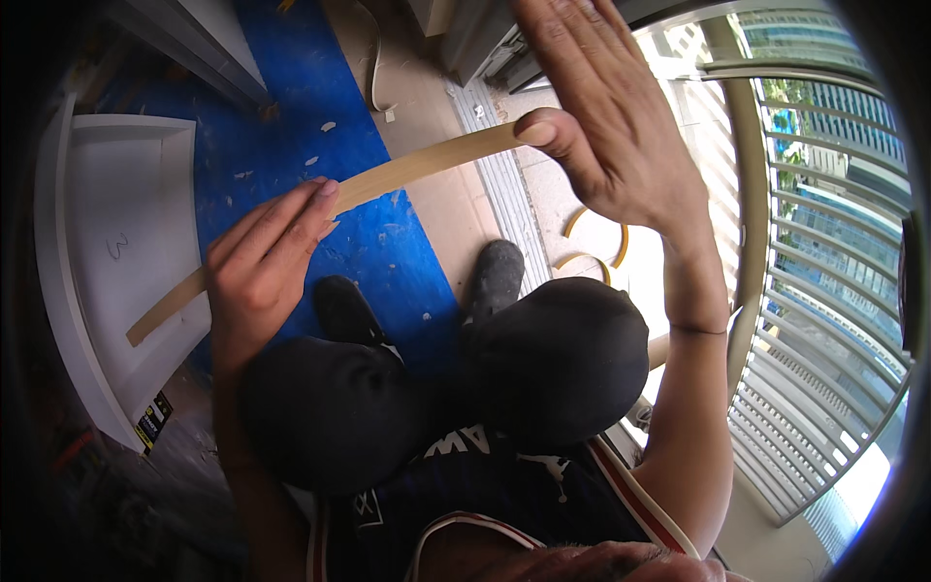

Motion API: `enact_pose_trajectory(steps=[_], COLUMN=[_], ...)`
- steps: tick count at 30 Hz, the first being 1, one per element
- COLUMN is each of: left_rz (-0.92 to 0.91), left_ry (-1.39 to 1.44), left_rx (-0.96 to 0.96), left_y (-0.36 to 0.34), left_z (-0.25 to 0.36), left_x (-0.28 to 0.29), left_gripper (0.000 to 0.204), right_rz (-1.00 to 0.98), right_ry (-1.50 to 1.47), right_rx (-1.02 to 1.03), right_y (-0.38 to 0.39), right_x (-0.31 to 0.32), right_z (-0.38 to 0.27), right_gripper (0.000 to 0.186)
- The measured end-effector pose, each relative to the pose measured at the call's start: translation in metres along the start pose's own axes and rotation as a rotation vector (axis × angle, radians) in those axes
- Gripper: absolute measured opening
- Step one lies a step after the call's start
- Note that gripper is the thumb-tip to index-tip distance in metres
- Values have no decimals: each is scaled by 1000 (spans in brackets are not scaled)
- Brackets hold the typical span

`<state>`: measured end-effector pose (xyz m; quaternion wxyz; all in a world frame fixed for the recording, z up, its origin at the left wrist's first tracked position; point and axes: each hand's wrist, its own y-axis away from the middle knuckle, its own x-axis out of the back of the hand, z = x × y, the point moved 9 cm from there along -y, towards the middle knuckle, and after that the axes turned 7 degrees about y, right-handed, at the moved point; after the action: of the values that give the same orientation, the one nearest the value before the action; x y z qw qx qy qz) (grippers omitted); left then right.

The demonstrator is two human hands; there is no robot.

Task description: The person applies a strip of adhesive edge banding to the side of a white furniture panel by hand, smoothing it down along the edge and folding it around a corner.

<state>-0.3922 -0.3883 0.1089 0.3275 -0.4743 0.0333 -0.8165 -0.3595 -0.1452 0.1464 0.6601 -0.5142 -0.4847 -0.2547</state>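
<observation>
A narrow tan strip (427,165), with what looks like fine lengthwise grain, stretches up to the right between my hands. My left hand (257,267) pinches it between thumb and fingertips, and its loose tail passes behind that hand and hangs out to the lower left. A small torn or split bit shows on the strip by the left fingertips. My right hand (611,126) is raised higher, with the strip's other end at its thumb. The fingers of this hand are stretched out straight, and the strip's contact behind the thumb is partly hidden.
A white open drawer or box (126,194) stands at my left. Blue sheeting (291,126) with pale scraps covers part of the floor between my shoes. Curled yellow-edged strips (621,242) lie right of a floor track (499,184). A slatted railing (824,272) rises at far right.
</observation>
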Motion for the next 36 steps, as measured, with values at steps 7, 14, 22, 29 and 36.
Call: enact_pose_trajectory(steps=[7,14,22,29,36], left_rz=[98,125,293,222,351], left_ry=[0,12,-336,-596,-505], left_rx=[9,-38,42,527,458], left_y=[7,18,45,115,115], left_z=[-1,-10,-13,-120,-111], left_x=[4,1,72,88,140], left_gripper=[39,37,54,55,63], right_rz=[-469,-94,-415,-423,-495], right_ry=[11,-47,-57,34,22], right_rx=[-40,2,-2,38,21], right_y=[16,-37,-27,-23,-22], right_x=[-81,-26,-97,-102,-106], right_z=[-13,-25,-54,-51,-48], right_gripper=[77,72,76,81,80])
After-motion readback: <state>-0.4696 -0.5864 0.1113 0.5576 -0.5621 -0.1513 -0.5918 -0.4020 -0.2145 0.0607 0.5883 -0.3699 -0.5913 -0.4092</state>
